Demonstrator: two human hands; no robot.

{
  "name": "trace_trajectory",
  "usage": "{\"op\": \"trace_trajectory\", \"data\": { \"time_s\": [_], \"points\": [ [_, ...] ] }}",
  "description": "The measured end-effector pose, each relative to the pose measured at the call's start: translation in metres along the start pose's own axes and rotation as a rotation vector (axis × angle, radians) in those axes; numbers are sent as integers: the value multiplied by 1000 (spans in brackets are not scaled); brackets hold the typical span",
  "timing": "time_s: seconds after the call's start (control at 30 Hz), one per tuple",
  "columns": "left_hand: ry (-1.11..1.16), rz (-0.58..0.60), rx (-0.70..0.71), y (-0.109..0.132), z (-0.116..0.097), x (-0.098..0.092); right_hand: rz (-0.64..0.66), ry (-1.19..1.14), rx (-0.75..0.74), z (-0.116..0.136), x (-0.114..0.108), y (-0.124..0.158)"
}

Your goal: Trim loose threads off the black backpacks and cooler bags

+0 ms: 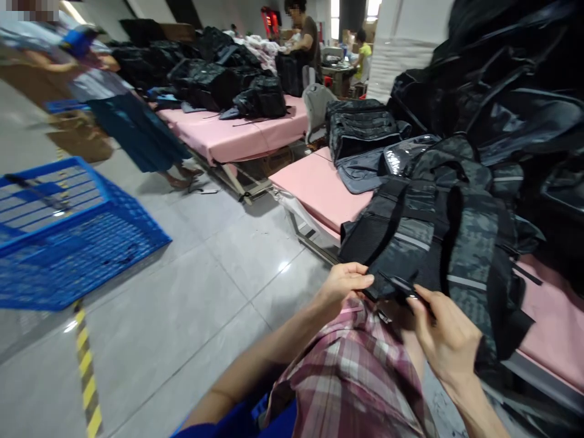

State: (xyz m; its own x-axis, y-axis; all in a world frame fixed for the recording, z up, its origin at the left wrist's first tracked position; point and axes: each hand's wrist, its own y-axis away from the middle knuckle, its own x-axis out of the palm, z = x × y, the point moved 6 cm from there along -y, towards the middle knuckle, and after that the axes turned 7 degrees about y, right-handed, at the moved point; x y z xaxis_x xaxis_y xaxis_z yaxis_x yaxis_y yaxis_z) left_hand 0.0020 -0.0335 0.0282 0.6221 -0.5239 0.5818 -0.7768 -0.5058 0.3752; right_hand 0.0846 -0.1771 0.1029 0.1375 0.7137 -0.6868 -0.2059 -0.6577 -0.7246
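A dark camouflage backpack (420, 234) lies on the pink-covered table, its shoulder straps facing up and its near end overhanging the table edge. My left hand (344, 285) pinches the near left corner of the backpack between thumb and fingers. In my right hand (447, 331) is a slim black tool that looks like small scissors (401, 285), its tip pointing left across the backpack's near edge. The fingers cover most of its handle. Both hands are close together, just above my plaid apron (351, 365).
More dark bags (493, 97) pile up behind and right on the pink table (319, 188). A second pink table (232, 134) holds several bags. A blue plastic crate (82, 237) stands on the floor at left, near a standing person (132, 121). Others work farther back.
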Motion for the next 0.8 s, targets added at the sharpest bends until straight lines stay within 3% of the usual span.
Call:
{"op": "trace_trajectory", "data": {
  "time_s": [0.1,0.2,0.27,0.33,0.4,0.47,0.53,0.63,0.7,0.8],
  "points": [
    [-20,9,-15,2,7,-1,46,23,11,7,5,7],
    [-78,43,-54,1,9,-3,40,-78,195,-13,0,19],
    [-142,72,-35,-3,0,-1,-30,-189,453,-51,-15,38],
    [-191,86,30,-12,-13,6,-178,-252,793,-100,-40,70],
    [-187,158,45,-25,-21,26,-346,-325,1117,-146,-63,108],
    [-151,252,-37,-41,-15,52,-468,-321,1304,-179,-80,139],
    [-135,294,-109,-54,-1,77,-477,-252,1372,-198,-88,156],
    [-186,363,-146,-62,21,101,-293,-216,1358,-207,-77,161],
    [-206,428,-173,-56,34,105,-169,-274,1315,-207,-60,155],
    [-243,405,-167,-43,41,90,-33,-382,1183,-208,-38,140]
  ]
}}
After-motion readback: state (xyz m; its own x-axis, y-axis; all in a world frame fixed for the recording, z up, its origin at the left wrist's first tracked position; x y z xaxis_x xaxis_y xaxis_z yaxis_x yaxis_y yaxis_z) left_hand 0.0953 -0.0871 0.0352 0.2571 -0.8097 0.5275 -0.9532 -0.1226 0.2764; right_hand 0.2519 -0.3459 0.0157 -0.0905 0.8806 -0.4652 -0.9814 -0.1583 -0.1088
